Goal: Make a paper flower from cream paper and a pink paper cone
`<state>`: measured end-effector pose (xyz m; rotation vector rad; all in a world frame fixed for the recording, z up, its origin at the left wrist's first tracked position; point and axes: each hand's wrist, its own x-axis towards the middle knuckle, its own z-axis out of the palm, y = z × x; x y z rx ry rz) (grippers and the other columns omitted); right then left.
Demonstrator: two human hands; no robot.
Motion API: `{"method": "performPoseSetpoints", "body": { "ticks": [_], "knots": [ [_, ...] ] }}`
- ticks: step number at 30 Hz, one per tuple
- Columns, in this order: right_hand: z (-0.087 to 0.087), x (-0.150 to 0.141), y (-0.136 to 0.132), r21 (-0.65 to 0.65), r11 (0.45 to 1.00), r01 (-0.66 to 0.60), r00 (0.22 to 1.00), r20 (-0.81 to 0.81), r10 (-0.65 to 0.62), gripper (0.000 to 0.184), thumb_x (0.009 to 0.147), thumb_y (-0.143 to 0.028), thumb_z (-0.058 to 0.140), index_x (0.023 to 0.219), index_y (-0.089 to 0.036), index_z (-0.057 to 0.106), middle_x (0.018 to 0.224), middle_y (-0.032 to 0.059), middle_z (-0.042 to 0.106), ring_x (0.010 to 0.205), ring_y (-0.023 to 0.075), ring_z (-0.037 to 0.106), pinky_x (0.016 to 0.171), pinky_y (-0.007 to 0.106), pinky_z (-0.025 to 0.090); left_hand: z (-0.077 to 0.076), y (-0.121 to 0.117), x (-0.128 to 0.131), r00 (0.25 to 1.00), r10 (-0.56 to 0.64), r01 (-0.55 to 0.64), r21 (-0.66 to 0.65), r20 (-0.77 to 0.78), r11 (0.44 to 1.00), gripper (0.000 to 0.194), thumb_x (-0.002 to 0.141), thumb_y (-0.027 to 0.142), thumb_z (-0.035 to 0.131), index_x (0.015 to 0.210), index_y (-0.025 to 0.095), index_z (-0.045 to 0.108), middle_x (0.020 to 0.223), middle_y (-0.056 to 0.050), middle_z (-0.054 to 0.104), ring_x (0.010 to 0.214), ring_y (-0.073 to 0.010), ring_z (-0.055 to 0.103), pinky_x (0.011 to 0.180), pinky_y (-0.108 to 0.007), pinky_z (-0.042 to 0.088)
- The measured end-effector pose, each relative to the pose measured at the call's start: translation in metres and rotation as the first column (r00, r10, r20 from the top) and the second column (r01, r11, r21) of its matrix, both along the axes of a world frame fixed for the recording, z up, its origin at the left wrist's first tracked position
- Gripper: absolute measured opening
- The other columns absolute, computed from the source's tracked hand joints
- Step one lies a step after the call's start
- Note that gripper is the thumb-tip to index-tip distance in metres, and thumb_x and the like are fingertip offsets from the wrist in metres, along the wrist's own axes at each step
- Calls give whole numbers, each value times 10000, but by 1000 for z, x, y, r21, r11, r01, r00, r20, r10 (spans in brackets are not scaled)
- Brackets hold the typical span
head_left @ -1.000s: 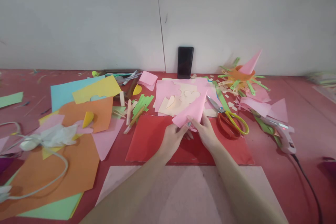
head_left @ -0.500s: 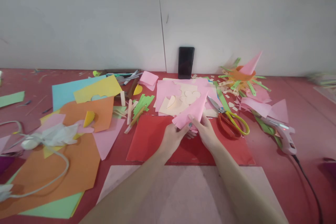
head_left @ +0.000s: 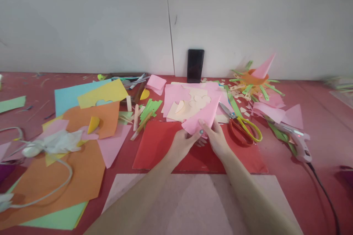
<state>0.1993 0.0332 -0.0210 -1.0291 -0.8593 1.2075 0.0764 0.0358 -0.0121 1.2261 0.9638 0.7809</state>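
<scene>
Both of my hands hold a folded pink paper (head_left: 205, 115) above a red sheet (head_left: 162, 143) in the middle of the table. My left hand (head_left: 183, 145) pinches the paper's lower left corner with thumb and forefinger. My right hand (head_left: 216, 137) grips its lower edge from the right, thumb on top. The paper stands tilted up and away from me. Behind it lie pink and cream sheets (head_left: 182, 104) with heart-shaped cut-outs.
Scissors (head_left: 241, 123) with yellow and red handles lie right of my hands. A glue gun (head_left: 299, 143) with a black cord sits further right. Coloured paper sheets (head_left: 91, 117) and a white cable (head_left: 52, 187) cover the left side. A phone (head_left: 195, 65) leans on the wall.
The pink paper has spread wider and flatter between my hands, changing from a narrow cone shape to a broader sheet. My hands stay in nearly the same place.
</scene>
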Motion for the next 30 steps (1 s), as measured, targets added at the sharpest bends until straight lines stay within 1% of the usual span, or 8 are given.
{"method": "performPoseSetpoints", "body": {
  "ticks": [9,13,17,21,23,26,28,30],
  "knots": [
    [0,0,0,-16,1000,25,999,21,-25,370,733,-377,648,1052,-201,586,1003,46,650,915,205,599,804,332,481,-1,4,-4,998,-56,59,-77,43,995,356,734,441,626,854,109,672,708,-84,721,668,-204,691,692,-324,564],
    [0,0,0,-8,1000,18,1000,18,-18,366,737,-367,648,1052,-193,580,996,46,648,908,202,597,816,332,477,-1,4,-5,997,-61,64,-70,54,995,337,736,426,629,843,109,672,699,-80,719,671,-202,691,699,-319,561],
    [3,5,1,25,1000,-17,998,60,15,368,741,-348,649,1066,-191,573,986,47,648,902,198,594,813,323,476,0,4,-6,998,-51,53,-53,39,997,324,732,428,629,841,126,672,731,-79,721,679,-204,689,719,-331,556],
    [5,15,2,55,996,-65,993,99,59,412,692,-296,708,1067,-199,568,1027,42,644,937,193,587,821,309,468,2,8,-9,999,-25,27,-24,43,999,325,734,447,617,796,131,661,726,-76,717,671,-198,681,698,-325,552],
    [4,17,1,11,998,-61,993,103,59,409,664,-284,737,1030,-187,582,991,42,656,885,191,598,767,304,482,2,11,-10,999,2,-2,-15,49,1000,320,732,437,623,795,125,652,703,-68,711,649,-185,674,673,-309,548],
    [2,16,-1,-63,996,-66,996,60,70,321,659,-286,746,925,-170,610,830,27,671,719,168,596,632,276,480,2,13,-12,997,33,-33,6,67,999,270,752,399,611,790,135,648,692,-34,700,650,-155,661,653,-264,536],
    [2,13,-4,-83,993,-82,996,36,85,252,676,-286,736,867,-169,621,776,21,667,678,157,584,607,266,467,4,13,-13,996,49,-50,20,70,999,240,767,377,597,766,143,651,688,-8,692,660,-136,649,649,-230,524],
    [4,10,-8,-80,991,-105,994,15,107,176,709,-286,711,817,-173,630,759,19,663,686,151,580,628,261,460,6,12,-14,996,63,-65,36,65,997,226,782,357,580,726,151,655,683,20,681,679,-117,634,649,-193,507]
  ]
}}
